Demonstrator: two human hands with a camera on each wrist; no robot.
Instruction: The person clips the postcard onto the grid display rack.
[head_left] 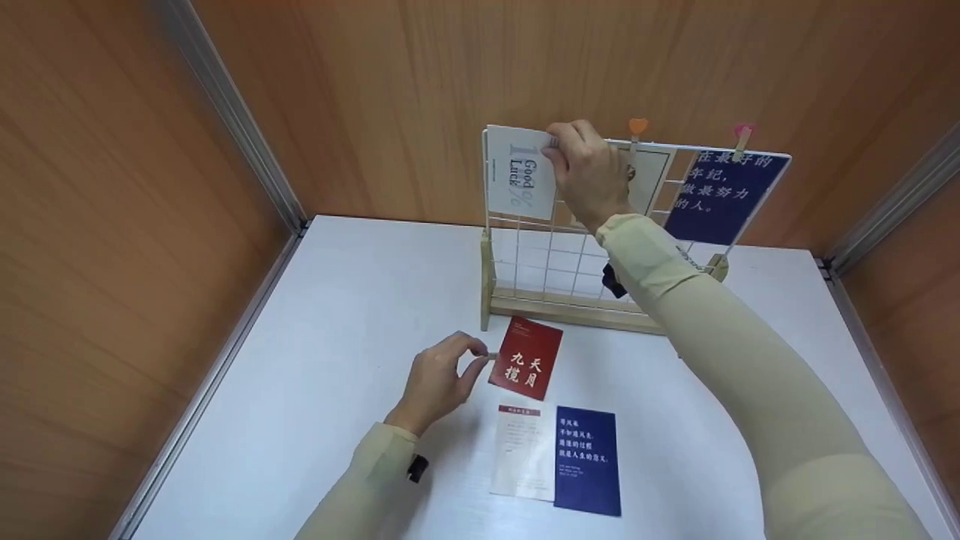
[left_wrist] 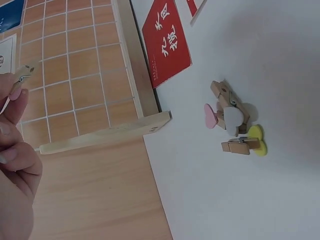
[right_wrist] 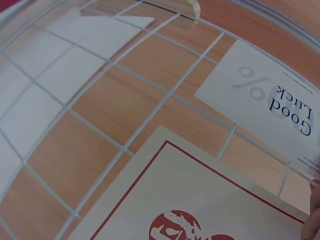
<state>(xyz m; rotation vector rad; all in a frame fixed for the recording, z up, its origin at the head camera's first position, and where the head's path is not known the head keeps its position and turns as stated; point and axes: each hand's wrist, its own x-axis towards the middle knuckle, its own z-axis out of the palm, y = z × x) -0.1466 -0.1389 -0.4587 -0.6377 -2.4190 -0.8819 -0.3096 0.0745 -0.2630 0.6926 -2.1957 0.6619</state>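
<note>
My right hand (head_left: 592, 172) is at the top edge of a white wire grid rack (head_left: 551, 251), gripping the upper right corner of a white "Good Luck" card (head_left: 517, 172). The card lies against the grid's left end. Lower down, my left hand (head_left: 435, 379) pinches a small wooden clothespin (left_wrist: 22, 77) with a pink heart, between thumb and forefinger. In the head view that clothespin overlaps the left edge of a red card (head_left: 529, 360) with white characters lying on the table.
A cream card (head_left: 654, 180) under an orange heart clothespin (head_left: 637, 127) and a blue card (head_left: 716, 199) under a pink one hang on the grid. A white card (head_left: 521, 457) and a blue card (head_left: 587, 461) lie in front. Loose heart clothespins (left_wrist: 235, 112) lie on the table (head_left: 337, 300).
</note>
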